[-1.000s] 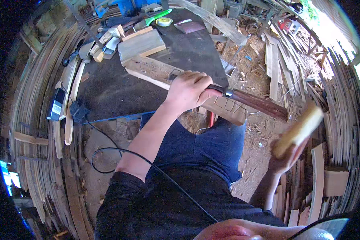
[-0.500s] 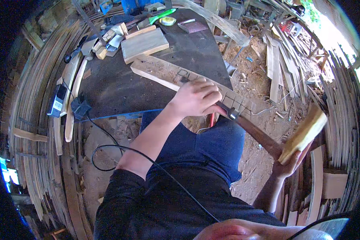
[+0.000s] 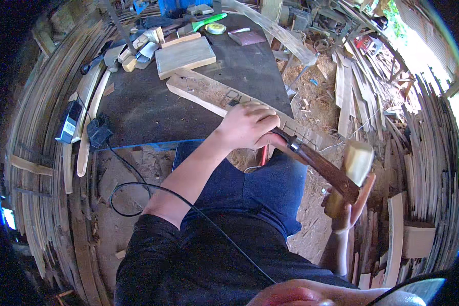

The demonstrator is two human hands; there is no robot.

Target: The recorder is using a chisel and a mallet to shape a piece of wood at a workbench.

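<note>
My left hand (image 3: 250, 125) is closed around the shank of a chisel (image 3: 321, 168) with a long brown wooden handle and a metal ferrule. The chisel's dark tip rests on a wooden board (image 3: 204, 91), beside a pencilled rectangle. More pencil lines cross the board to the right of that hand. In my right hand (image 3: 349, 211) is a pale, round-edged wooden mallet (image 3: 359, 158), gripped low and held up at the handle's end. Whether mallet and handle touch, I cannot tell.
The board lies on a dark table (image 3: 148, 109) and sticks out past its right side. On the table are a thick wood block (image 3: 186, 56), a tape measure (image 3: 215, 28) and wood offcuts (image 3: 130, 63). A black cable (image 3: 188, 204) loops over my left forearm. Stacked timber (image 3: 41, 153) stands at both sides.
My right hand has brought the mallet leftward to the end of the chisel handle, turning it more upright. My left hand keeps its grip on the chisel, almost unmoved.
</note>
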